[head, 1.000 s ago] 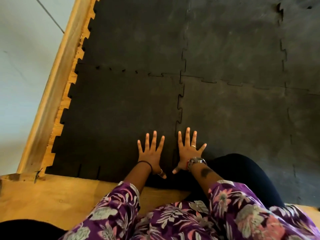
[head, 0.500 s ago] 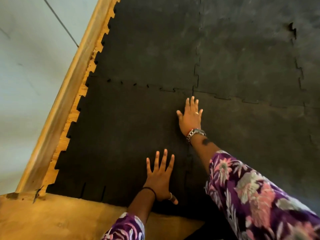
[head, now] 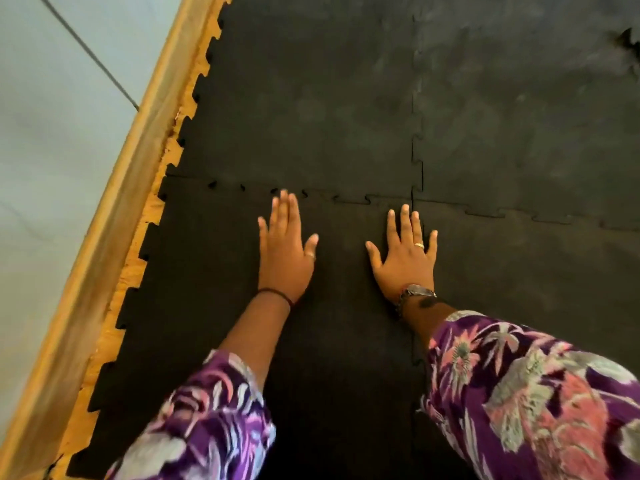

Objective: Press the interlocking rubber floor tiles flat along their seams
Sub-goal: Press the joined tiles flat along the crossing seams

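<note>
Both hands lay flat, palms down, fingers extended and gripping nothing, on the black tiles [head: 346, 116]. The left hand [head: 284, 252] rested on the near left tile, its fingertips [head: 284, 197] reaching the cross seam [head: 349, 199] just ahead of them, where small gaps showed between the teeth. The right hand [head: 405, 258] lay to its right, apart from it, over the lengthwise seam [head: 412, 140], which ran on ahead of its fingers and back under its wrist. The point where four tiles meet was just ahead of the right fingertips. A ring sat on one right finger and a watch [head: 417, 292] on that wrist; a dark band [head: 275, 294] circled the left wrist. Purple floral sleeves [head: 519, 393] covered both forearms. Left of the left hand, the tiles' toothed edge met bare plywood [head: 131, 275] beside a wooden rail [head: 104, 244].
</note>
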